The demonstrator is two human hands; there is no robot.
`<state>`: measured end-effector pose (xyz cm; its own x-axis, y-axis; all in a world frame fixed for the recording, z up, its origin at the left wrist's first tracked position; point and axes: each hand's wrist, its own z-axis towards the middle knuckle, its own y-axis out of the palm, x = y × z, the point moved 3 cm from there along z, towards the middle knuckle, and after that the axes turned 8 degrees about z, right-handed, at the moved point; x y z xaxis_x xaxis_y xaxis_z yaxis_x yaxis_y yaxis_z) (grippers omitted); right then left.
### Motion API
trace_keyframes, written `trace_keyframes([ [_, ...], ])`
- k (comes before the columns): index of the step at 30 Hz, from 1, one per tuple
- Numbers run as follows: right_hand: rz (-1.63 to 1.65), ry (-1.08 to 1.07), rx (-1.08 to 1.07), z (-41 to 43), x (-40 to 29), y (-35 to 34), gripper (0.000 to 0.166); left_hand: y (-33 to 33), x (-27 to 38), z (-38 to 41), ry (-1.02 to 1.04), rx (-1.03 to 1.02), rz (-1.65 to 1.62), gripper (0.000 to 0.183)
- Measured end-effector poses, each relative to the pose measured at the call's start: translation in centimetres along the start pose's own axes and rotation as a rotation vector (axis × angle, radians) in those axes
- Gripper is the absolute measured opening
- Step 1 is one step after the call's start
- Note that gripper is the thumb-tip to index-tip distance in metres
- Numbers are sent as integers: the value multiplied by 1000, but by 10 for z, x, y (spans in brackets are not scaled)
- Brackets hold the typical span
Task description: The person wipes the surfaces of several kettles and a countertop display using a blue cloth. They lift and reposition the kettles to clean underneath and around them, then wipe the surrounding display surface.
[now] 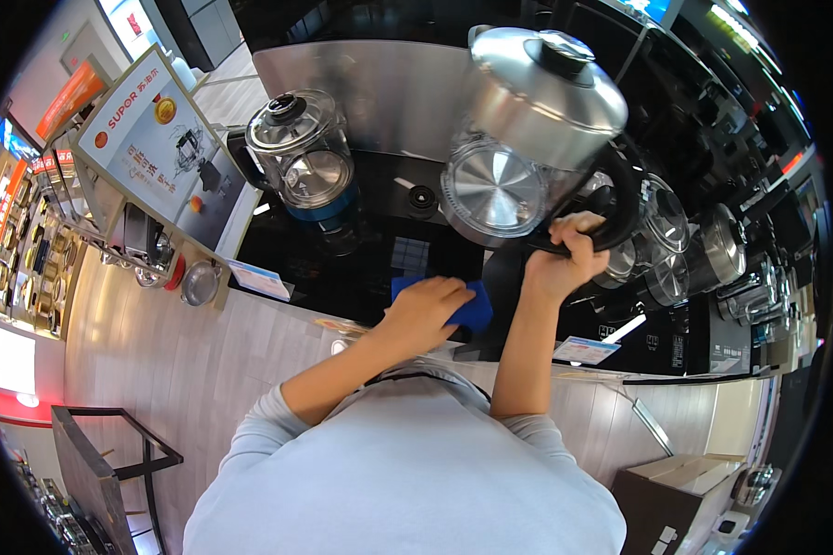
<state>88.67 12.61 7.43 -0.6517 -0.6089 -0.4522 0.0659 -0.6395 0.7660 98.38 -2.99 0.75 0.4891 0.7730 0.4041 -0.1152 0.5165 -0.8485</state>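
My right hand [568,258] grips the black handle of a glass kettle [500,184] with a steel upper part and lid, held up and tilted above the counter. My left hand [423,313] lies over a blue cloth [477,305] on the glossy black countertop [305,277]. Between the raised kettle and a second glass kettle [305,166] with a blue base band sits a round black power base [422,198]. That second kettle stands upright at the left, its dark handle turned to the left.
A SUPOR advertising board [166,149] stands at the left, with price cards [260,279] along the counter's front edge. More glass and steel kettles [718,243] crowd the right side. Behind is a steel-coloured panel [389,90]. A brown cabinet [673,485] stands on the floor at lower right.
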Motion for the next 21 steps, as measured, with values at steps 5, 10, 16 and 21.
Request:
trace_keyframes([
  [5, 60, 115, -33, -4, 47, 4, 8, -7, -1, -35, 24, 132, -30, 50],
  [10, 66, 197, -118, -8, 92, 0, 11, -9, -8, -47, 55, 246, -33, 54],
  [16, 42, 307, -137, -12, 120, -8, 10, -10, -8, -47, 61, 270, -96, 53],
  [21, 67, 362, -131, -14, 128, -14, 9, -7, -9, -49, 61, 275, -76, 54],
])
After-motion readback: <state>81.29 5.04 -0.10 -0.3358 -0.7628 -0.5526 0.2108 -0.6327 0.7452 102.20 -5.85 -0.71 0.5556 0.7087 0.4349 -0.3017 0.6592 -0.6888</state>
